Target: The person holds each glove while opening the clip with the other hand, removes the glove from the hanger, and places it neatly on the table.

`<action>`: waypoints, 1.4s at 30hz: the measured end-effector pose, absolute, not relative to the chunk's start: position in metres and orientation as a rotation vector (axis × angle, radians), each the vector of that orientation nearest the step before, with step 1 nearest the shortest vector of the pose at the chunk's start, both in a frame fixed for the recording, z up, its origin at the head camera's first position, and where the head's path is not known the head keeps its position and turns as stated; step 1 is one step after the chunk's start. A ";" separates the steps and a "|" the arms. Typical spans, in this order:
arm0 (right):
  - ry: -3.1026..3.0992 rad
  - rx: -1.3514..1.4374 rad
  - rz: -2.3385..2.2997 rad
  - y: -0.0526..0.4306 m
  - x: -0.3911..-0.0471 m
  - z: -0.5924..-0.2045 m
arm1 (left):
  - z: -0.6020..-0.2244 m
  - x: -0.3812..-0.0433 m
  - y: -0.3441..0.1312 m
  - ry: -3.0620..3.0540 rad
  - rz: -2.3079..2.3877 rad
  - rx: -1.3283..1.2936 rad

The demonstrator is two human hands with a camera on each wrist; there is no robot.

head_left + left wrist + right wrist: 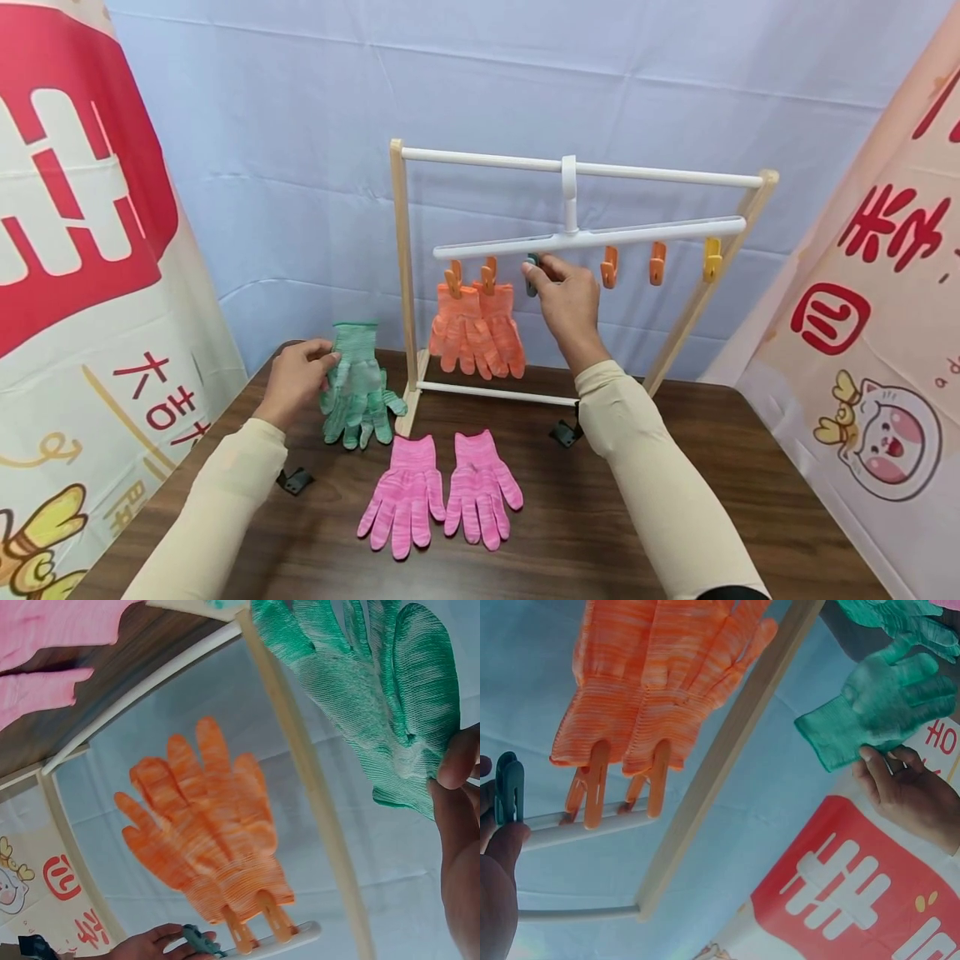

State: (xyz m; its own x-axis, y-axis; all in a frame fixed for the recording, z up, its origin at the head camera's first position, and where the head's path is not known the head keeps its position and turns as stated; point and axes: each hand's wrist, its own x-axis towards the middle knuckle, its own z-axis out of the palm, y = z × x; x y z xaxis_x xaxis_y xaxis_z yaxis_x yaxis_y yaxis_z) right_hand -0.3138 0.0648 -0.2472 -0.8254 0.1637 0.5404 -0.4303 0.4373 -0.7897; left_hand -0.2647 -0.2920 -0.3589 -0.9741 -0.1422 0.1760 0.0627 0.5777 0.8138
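Note:
My left hand (296, 377) pinches a green knit glove (356, 367) near its cuff and holds it up left of the rack. A second green glove (900, 616) lies beyond it on the table in the right wrist view. At the hanger, my right hand (573, 307) grips a dark teal clothespin (510, 787) between thumb and fingers. Two orange gloves (457, 327) hang cuff-up from orange clothespins (489, 275) on the left end of the white hanger (660, 232), which tilts down to that side. The left wrist view shows the held green glove's cuff beside my thumb.
A wood-and-white rack (480, 158) carries the hanger. Two orange clothespins (657, 263) and a yellow one (712, 260) hang toward its right end. Two pink gloves (411, 492) lie flat on the dark wooden table (615, 533). Black clamps (565, 432) sit near the rack.

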 end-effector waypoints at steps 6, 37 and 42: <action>-2.136 0.218 1.404 0.064 -0.314 -0.247 | -0.360 -0.264 -0.308 -2.637 -1.309 0.090; -2.118 0.230 1.367 0.063 -0.312 -0.245 | -0.399 -0.297 -0.375 -2.862 -1.267 0.191; -2.122 0.250 1.372 0.060 -0.311 -0.246 | -0.405 -0.303 -0.375 -2.896 -1.066 0.179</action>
